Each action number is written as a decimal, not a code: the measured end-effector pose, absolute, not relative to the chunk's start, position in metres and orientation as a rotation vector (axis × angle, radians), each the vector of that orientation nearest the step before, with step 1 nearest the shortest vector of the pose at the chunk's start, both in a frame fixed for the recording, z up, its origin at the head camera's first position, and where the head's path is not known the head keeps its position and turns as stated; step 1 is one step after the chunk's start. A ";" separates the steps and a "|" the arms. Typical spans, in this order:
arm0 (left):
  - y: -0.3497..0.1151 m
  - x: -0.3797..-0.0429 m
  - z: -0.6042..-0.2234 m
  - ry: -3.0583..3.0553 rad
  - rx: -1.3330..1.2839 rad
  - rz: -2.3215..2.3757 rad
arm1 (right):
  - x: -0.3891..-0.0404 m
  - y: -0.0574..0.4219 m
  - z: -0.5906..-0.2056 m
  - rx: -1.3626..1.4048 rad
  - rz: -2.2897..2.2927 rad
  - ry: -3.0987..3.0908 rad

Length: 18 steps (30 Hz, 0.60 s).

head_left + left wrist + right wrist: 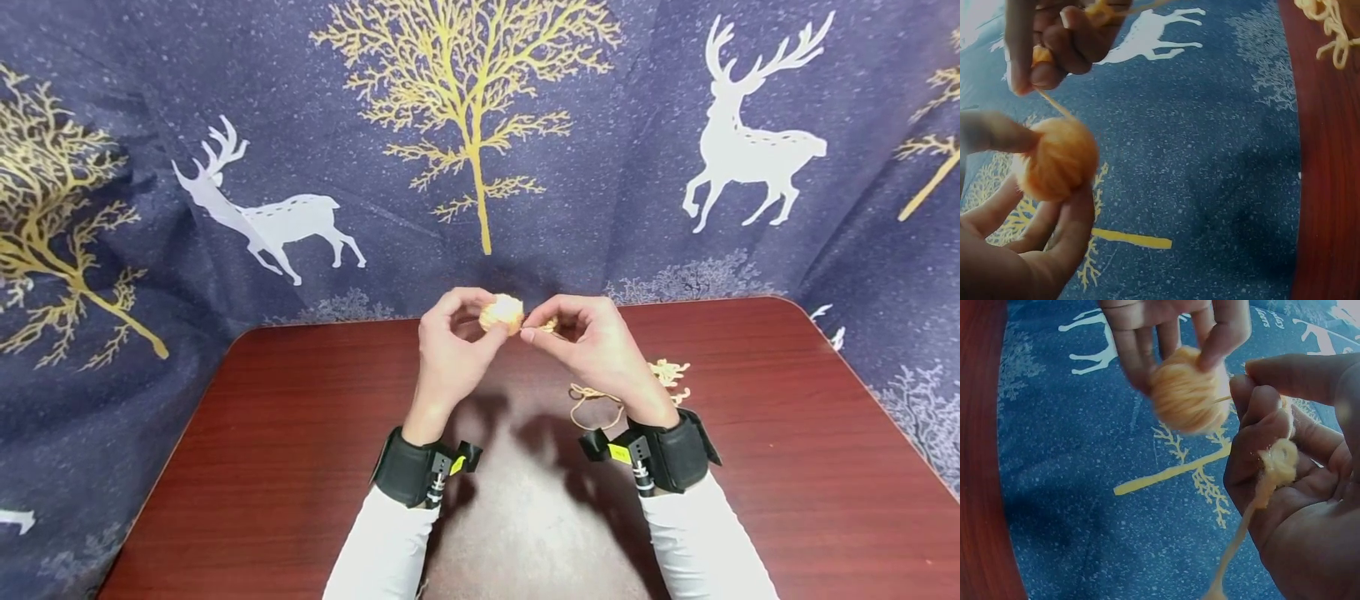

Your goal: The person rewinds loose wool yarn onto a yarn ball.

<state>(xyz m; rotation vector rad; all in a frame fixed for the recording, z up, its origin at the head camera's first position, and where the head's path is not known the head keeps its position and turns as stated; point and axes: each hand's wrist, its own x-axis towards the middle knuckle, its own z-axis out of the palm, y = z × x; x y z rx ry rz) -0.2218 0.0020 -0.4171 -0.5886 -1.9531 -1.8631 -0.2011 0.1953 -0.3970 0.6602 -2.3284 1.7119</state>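
A small ball of yellow-orange yarn (502, 313) is held up over the table's far edge, between the thumb and fingers of my left hand (457, 350). Just right of it, my right hand (596, 342) pinches the yarn strand (1057, 104) between thumb and forefinger. That strand runs taut from the ball to the fingertips. More of the yarn lies in a bunch (1277, 461) across the curled fingers of the right hand, and a length hangs down from it. In the right wrist view the wound ball (1188, 390) shows its wrapped layers.
Loose, tangled yarn (667, 372) lies on the reddish-brown table (300, 433) behind the right wrist, with a loop trailing toward the middle. A dark blue cloth (562, 233) printed with deer and trees hangs behind the table. Black wrist straps (405, 467) carry the cameras.
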 end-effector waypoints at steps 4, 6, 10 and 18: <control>0.004 -0.221 -0.419 -2.138 -0.607 -1.711 | -0.201 0.198 -0.396 0.677 1.682 -2.336; 0.004 -0.221 -0.420 -2.199 -0.620 -1.672 | -0.202 0.199 -0.397 0.677 1.670 -2.339; 0.004 -0.221 -0.420 -2.281 -0.704 -1.680 | -0.202 0.202 -0.397 0.665 1.675 -2.323; 0.003 -0.218 -0.417 -2.290 -1.116 -1.859 | -0.205 0.207 -0.397 0.635 1.780 -2.250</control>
